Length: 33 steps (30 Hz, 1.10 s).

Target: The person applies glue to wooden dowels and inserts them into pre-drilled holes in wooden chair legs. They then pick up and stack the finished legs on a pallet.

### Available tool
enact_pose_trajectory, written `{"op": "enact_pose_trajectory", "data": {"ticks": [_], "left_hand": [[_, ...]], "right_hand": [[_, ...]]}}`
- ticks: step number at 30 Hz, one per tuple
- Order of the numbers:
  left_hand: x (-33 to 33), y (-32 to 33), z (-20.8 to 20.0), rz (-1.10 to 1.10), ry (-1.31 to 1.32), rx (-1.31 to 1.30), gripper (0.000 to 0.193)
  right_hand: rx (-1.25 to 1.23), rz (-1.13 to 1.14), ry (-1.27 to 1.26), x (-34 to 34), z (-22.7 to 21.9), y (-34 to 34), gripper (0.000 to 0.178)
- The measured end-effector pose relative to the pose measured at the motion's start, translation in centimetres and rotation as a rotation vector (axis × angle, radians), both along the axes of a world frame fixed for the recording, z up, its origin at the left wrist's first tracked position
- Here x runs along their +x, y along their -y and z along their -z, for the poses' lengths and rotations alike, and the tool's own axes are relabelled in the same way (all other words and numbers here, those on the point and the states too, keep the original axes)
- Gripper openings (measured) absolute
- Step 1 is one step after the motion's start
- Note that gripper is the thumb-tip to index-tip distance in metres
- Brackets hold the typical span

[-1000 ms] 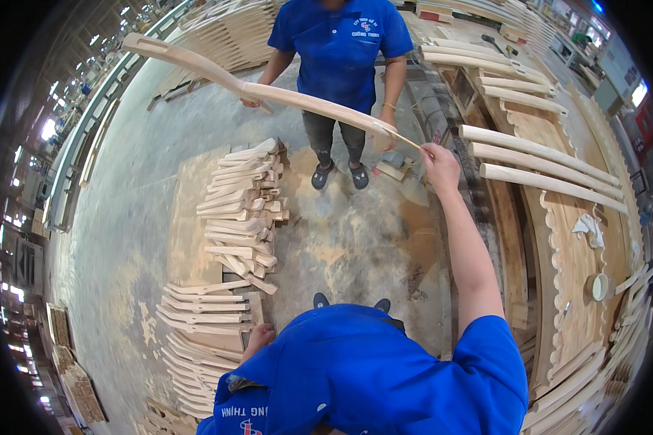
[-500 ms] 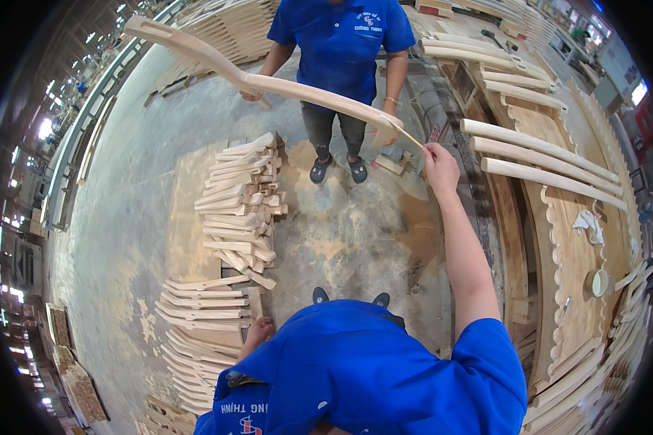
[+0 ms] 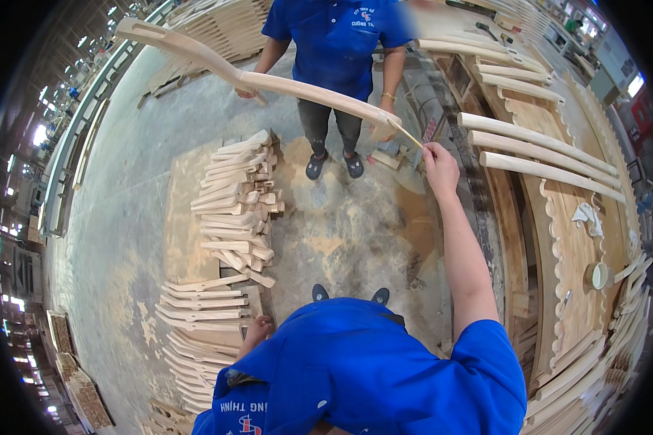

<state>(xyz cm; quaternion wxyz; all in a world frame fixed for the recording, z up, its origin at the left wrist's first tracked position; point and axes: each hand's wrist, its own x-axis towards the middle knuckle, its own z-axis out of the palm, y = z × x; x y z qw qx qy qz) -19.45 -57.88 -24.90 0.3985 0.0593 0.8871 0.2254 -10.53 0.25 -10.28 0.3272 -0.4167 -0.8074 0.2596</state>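
My right hand (image 3: 441, 168) is stretched forward, its fingers closed round a thin wooden stick (image 3: 411, 136). The stick's far tip meets the right end of a long, curved wooden furniture part (image 3: 297, 88), close to a joint there. A co-worker in a blue shirt (image 3: 332, 51) stands facing me and supports that part with both hands, one near its middle and one at its right end. The part has a slot near its far left end. My left hand (image 3: 257, 331) hangs low beside the stacked wooden pieces (image 3: 204, 303); its fingers are too foreshortened to read.
More shaped wooden pieces (image 3: 232, 188) lie piled on a board on the floor. To my right, a bench carries long curved rails (image 3: 544, 148), a white cloth (image 3: 588, 219) and a small round pot (image 3: 596, 275). Stacked timber (image 3: 210, 32) stands behind the co-worker.
The whole view has shifted slightly. My right hand keeps the stick at the end of the wooden part, and the co-worker still holds that part in nearly the same place.
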Motion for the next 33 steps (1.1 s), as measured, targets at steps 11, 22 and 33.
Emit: {"op": "enact_pose_trajectory", "data": {"ticks": [11,22,33], "left_hand": [[-0.5,-2.5,-1.5,0.05,0.064,0.047,0.041],[-2.0,-0.9,-0.8,0.033,0.089,0.113,0.042],[-4.0,-4.6,2.8,0.36,0.112,0.187,0.039]], "right_hand": [[0.069,0.074,-0.058,1.0,1.6,0.4,0.018],[-1.317,-0.294,-0.277,1.9,8.2,11.1,0.011],[-0.506,-0.338,-0.133,3.9,5.5,14.5,0.011]]}}
